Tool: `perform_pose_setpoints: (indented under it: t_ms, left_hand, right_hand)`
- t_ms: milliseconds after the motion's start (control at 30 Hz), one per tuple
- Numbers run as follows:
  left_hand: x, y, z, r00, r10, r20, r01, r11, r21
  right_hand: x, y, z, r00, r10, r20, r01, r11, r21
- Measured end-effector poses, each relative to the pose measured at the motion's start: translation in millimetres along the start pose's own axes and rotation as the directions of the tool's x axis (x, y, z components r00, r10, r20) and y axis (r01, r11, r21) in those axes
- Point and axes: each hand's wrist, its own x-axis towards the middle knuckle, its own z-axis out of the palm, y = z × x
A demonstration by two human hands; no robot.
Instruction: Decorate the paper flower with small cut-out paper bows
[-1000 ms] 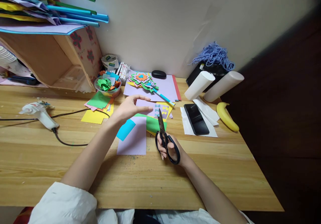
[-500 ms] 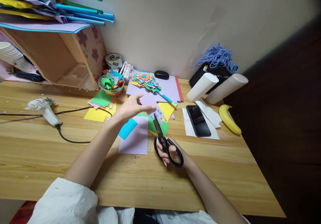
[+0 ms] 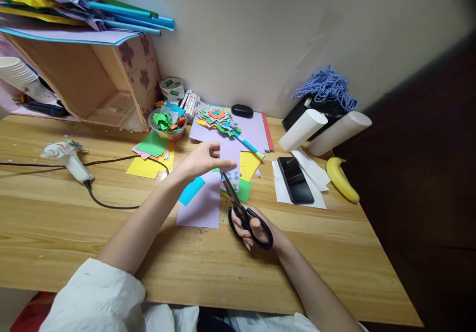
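Observation:
My left hand (image 3: 204, 159) pinches a small lilac paper piece (image 3: 230, 162) with tiny blue bow shapes on it and holds it up over the desk. My right hand (image 3: 252, 229) has its fingers through the black scissors (image 3: 241, 210), whose blades point up-left at the lower edge of that piece. Under both lie a lilac sheet (image 3: 203, 205), a blue strip (image 3: 191, 190), a green piece (image 3: 243, 190) and a yellow sheet (image 3: 250, 163).
A glue gun (image 3: 69, 158) with its cord lies at the left. A bowl of paper scraps (image 3: 167, 123), a paper flower (image 3: 217, 118), a phone (image 3: 295, 179), two white rolls (image 3: 303, 129), a banana (image 3: 340, 178) and a cardboard shelf (image 3: 74, 84) ring the wooden desk (image 3: 260, 272).
My left hand lifted the small lilac piece off the yellow sheet and turned it upright. The scissors swung up-left until their tips met its lower edge.

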Motion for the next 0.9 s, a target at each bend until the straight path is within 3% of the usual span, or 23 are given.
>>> perform_pose_setpoints:
  t_ms: [267, 500, 900]
  left_hand:
    - [2, -5, -1.0, 0.999, 0.027, 0.041, -0.027, 1.000, 0.001]
    - [1, -6, -0.4, 1.000, 0.025, -0.014, -0.024, 0.996, 0.080]
    - [-1, -4, 1.4, 1.000, 0.007, -0.009, -0.006, 0.994, 0.108]
  right_hand:
    - [-1, -6, 3, 0.999, 0.037, 0.005, -0.037, 0.999, -0.020]
    - [-2, -12, 6, 0.998, 0.058, -0.010, -0.058, 0.997, -0.051]
    - [-3, -11, 5, 0.998, 0.063, 0.008, -0.062, 0.997, -0.045]
